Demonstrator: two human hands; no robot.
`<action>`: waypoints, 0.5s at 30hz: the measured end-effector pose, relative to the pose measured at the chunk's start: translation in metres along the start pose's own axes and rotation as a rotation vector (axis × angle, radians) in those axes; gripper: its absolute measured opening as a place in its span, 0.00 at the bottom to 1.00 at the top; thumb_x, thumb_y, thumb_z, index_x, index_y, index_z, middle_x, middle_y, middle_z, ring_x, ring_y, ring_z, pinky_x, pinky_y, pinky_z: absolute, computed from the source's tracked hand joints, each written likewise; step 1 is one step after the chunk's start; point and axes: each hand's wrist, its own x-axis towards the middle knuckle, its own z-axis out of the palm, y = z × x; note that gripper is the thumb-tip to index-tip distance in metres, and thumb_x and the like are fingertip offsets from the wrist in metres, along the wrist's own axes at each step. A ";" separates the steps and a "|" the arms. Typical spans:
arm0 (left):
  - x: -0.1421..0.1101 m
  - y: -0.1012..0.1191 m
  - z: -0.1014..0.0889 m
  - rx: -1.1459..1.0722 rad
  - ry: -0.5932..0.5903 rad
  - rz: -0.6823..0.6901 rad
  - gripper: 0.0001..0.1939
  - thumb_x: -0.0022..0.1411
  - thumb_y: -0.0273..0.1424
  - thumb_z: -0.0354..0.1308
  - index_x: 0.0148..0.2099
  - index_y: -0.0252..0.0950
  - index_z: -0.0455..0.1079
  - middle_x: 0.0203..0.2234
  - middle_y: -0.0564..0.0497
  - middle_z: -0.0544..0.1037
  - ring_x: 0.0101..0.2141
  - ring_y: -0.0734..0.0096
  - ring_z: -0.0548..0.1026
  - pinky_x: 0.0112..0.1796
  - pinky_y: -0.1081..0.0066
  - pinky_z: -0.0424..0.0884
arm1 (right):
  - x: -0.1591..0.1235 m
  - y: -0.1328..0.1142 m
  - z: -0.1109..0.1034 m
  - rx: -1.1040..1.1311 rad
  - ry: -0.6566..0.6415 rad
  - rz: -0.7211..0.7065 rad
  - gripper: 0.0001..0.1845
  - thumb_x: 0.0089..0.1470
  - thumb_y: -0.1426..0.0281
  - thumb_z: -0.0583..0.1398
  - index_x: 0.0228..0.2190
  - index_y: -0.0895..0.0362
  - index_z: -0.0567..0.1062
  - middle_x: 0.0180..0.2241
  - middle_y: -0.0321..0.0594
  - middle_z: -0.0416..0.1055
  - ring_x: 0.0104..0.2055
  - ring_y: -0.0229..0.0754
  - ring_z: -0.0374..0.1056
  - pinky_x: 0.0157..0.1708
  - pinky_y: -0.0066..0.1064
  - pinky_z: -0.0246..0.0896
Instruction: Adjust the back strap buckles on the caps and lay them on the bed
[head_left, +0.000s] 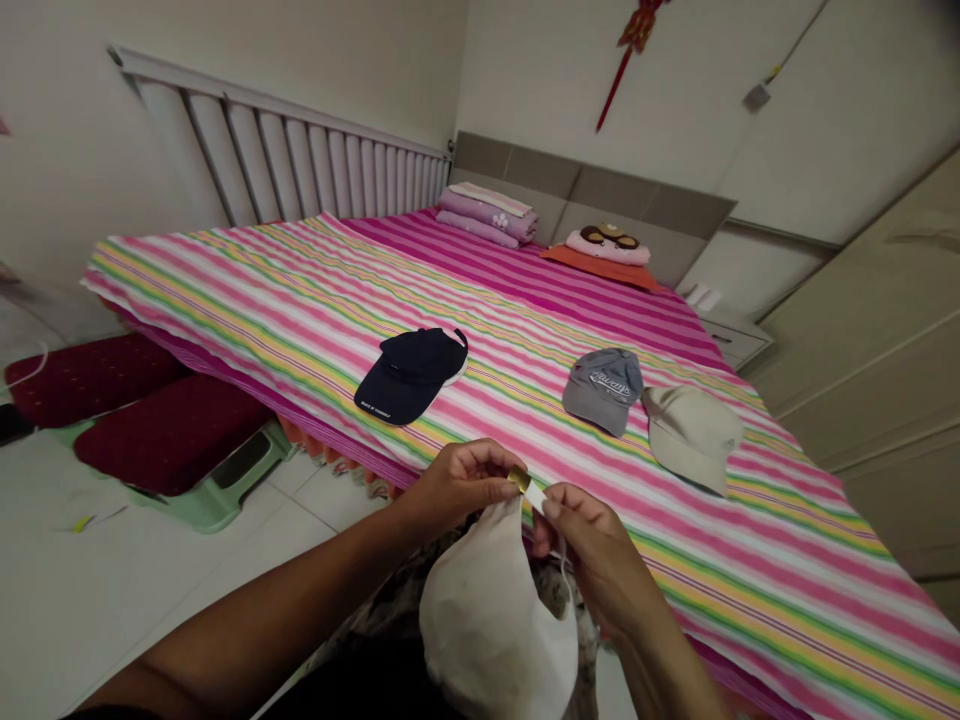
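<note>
A bedroom with pale walls is filling the view, and a wide bed (300, 290) under a pink, yellow, green and white striped cover is taking up most of it, with a slatted white radiator (300, 150) running behind its far edge and a grey headboard (600, 195) at the right. Folded purple bedding (487, 215) and a small pillow (607, 245) are lying near the headboard, and two dark red cushioned stools (165, 430) are standing on the white floor at the left. Three caps are resting on the cover, well apart from the hands: a dark navy cap (409, 375) with small white lettering on its brim, too small to read, a grey cap (604, 388) with embroidered script I cannot make out, and just beside it a beige cap (694, 432). Close to the camera, below the bed's near edge, a white cap (487, 620) is hanging crown-down between the two hands. The left hand (461, 480) is pinching a small brass buckle (518, 481) with closed fingers, and the right hand (592, 545) is gripping the white strap end (535, 495) just beside it. The cap is looking light, soft and floppy, so the stiffer strap and buckle seem the surest places to grip.
</note>
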 end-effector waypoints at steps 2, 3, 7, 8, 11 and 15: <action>0.000 -0.001 -0.001 -0.005 -0.003 -0.013 0.11 0.43 0.27 0.63 0.32 0.30 0.69 0.25 0.52 0.73 0.25 0.78 0.70 0.30 0.75 0.64 | 0.000 0.002 -0.001 -0.019 0.005 -0.010 0.12 0.44 0.65 0.60 0.20 0.59 0.65 0.15 0.31 0.63 0.16 0.30 0.53 0.19 0.24 0.46; 0.001 -0.002 -0.001 -0.001 -0.007 -0.019 0.10 0.44 0.27 0.63 0.32 0.31 0.69 0.25 0.52 0.73 0.25 0.79 0.69 0.30 0.76 0.64 | 0.000 0.002 0.000 -0.014 0.001 -0.019 0.12 0.45 0.65 0.60 0.20 0.59 0.65 0.15 0.31 0.63 0.15 0.28 0.51 0.18 0.24 0.44; 0.004 -0.005 -0.006 0.020 -0.040 -0.028 0.10 0.44 0.27 0.63 0.33 0.32 0.69 0.25 0.52 0.73 0.25 0.79 0.70 0.29 0.76 0.63 | 0.000 -0.001 0.004 0.050 -0.004 -0.017 0.12 0.43 0.65 0.61 0.20 0.58 0.64 0.15 0.29 0.61 0.13 0.26 0.46 0.16 0.23 0.39; 0.004 -0.006 -0.007 0.018 -0.047 -0.025 0.10 0.44 0.27 0.63 0.32 0.32 0.69 0.25 0.52 0.73 0.25 0.79 0.69 0.29 0.77 0.63 | 0.000 -0.002 0.005 0.066 0.005 -0.004 0.12 0.42 0.65 0.61 0.20 0.58 0.64 0.14 0.28 0.60 0.13 0.26 0.44 0.15 0.23 0.37; 0.006 -0.007 -0.010 0.004 -0.071 -0.034 0.11 0.43 0.26 0.64 0.32 0.31 0.69 0.23 0.53 0.72 0.24 0.81 0.68 0.28 0.79 0.63 | 0.000 -0.005 0.007 0.088 0.038 0.019 0.12 0.40 0.66 0.62 0.19 0.58 0.64 0.12 0.27 0.57 0.13 0.26 0.42 0.14 0.23 0.34; 0.007 -0.009 -0.009 -0.028 -0.119 -0.105 0.14 0.41 0.25 0.65 0.34 0.31 0.69 0.21 0.54 0.72 0.21 0.82 0.68 0.24 0.80 0.62 | 0.002 -0.003 0.007 0.075 0.044 0.007 0.12 0.41 0.66 0.61 0.17 0.58 0.63 0.11 0.26 0.55 0.13 0.26 0.43 0.14 0.22 0.34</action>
